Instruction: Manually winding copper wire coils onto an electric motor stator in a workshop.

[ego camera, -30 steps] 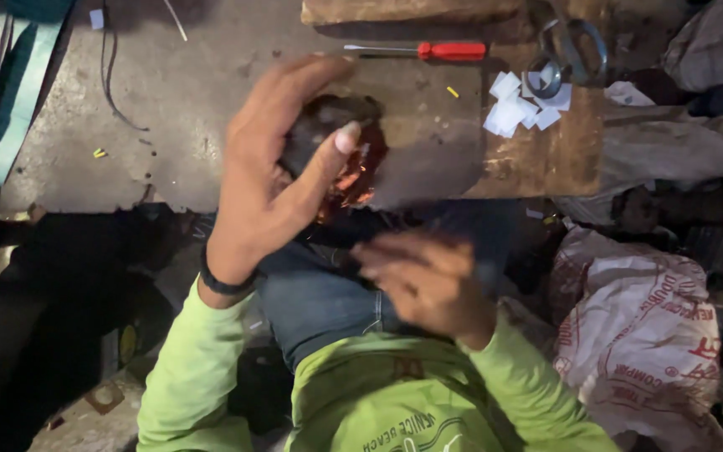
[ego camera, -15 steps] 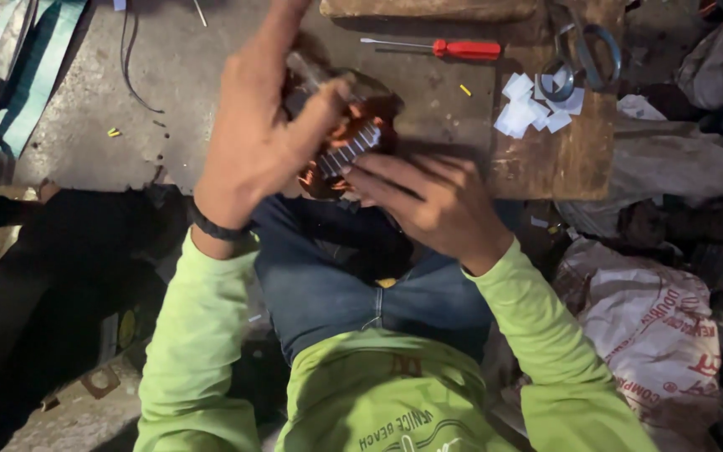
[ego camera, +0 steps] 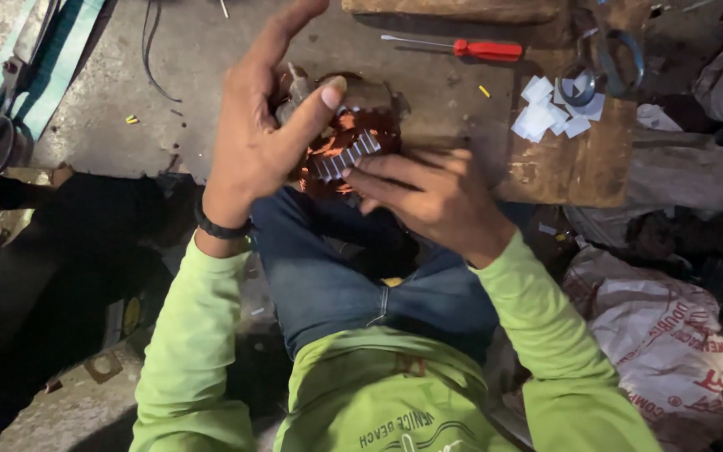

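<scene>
A motor armature with copper windings and a slotted metal core sits in front of my lap. My left hand grips it from the left, thumb pressed over the top, index finger pointing away. My right hand comes in from the right with its fingertips on the core's slots and windings. The shaft end pokes out behind my left thumb. I cannot tell whether a small piece is pinched in my right fingers.
A red-handled screwdriver lies on the concrete floor beyond the armature. Small white paper pieces and a metal ring rest on a wooden board. Scissors lie at left, a printed sack at right.
My right hand rose from my lap to the armature and now touches its core. My left hand stays on the armature, which has turned so the slots face me.
</scene>
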